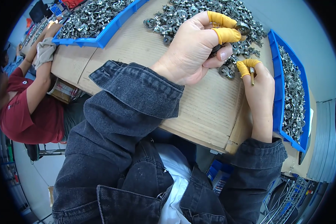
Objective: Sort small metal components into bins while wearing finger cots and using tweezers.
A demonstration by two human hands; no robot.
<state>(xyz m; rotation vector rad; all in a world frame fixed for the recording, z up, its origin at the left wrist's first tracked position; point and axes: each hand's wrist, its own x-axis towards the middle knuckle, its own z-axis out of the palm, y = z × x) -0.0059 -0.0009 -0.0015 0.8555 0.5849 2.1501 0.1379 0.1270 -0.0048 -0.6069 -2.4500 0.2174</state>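
My left hand (194, 46), with yellow finger cots on two fingers, is raised over the near edge of a heap of small metal parts (186, 15). Between those covered fingertips it pinches a round, dark metal part (242, 28). More dark, ridged metal (215, 49) shows under its curled fingers, partly hidden. To the right and lower, my right hand (260, 87) also has yellow finger cots. It is closed around a short, thin rod (252, 76) with a brass-coloured end pointing toward me. Loose round metal parts (227, 71) lie on the cardboard-covered table (201, 112) between the hands.
A long blue tray (278, 74) full of small metal parts stands along the right side. Another filled blue tray (100, 41) sits at the far left. Beyond the table's left edge, a person in a dark red shirt (30, 112) sits with arms reaching toward the table.
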